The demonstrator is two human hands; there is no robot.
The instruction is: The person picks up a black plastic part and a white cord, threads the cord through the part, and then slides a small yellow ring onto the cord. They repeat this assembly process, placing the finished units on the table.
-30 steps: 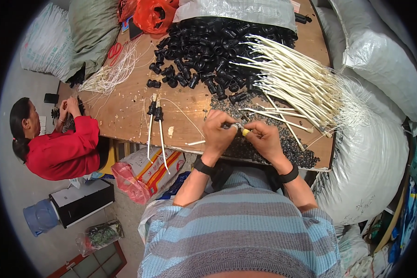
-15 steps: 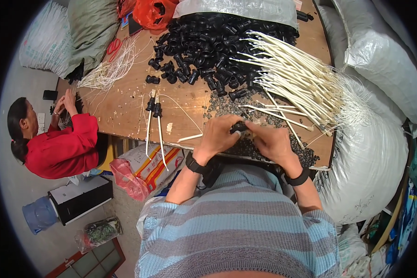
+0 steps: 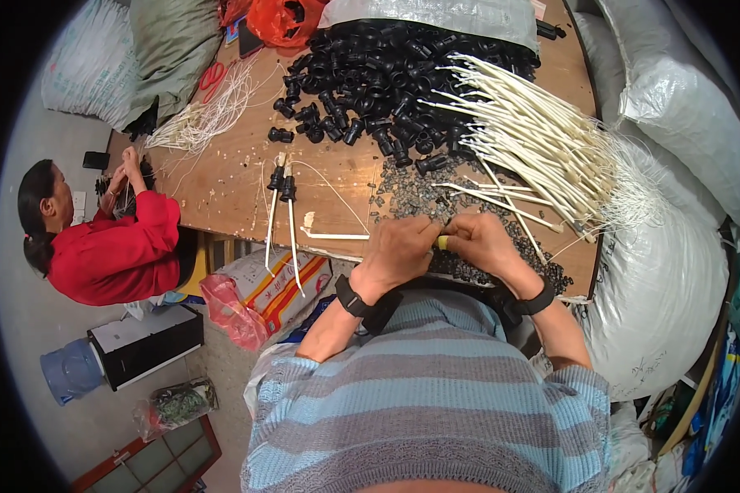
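Observation:
My left hand (image 3: 399, 251) and my right hand (image 3: 483, 240) meet over the table's near edge, fingertips pinched together. The left is closed around a black plastic socket, now almost wholly hidden by the fingers. My right fingers pinch close beside it; what they grip is too covered to make out, and a bit of yellow (image 3: 443, 242) shows at the thumb. A white sleeved wire (image 3: 337, 237) lies on the table, one end reaching my left hand. Two finished-looking pieces, black sockets (image 3: 287, 187) with white sleeves, lie further left, hanging over the edge.
Black sockets (image 3: 403, 82) are heaped at the back, beside a bundle of white sleeved wires (image 3: 543, 148). Small dark grains (image 3: 411, 185) scatter around my hands. Red scissors (image 3: 213, 80) lie far left. A co-worker in red (image 3: 115, 246) sits left; big white sacks (image 3: 658, 287) stand right.
The black socket, visible between my hands before, is now mostly covered by my fingers. My right hand has turned inward against the left. The view has shifted slightly.

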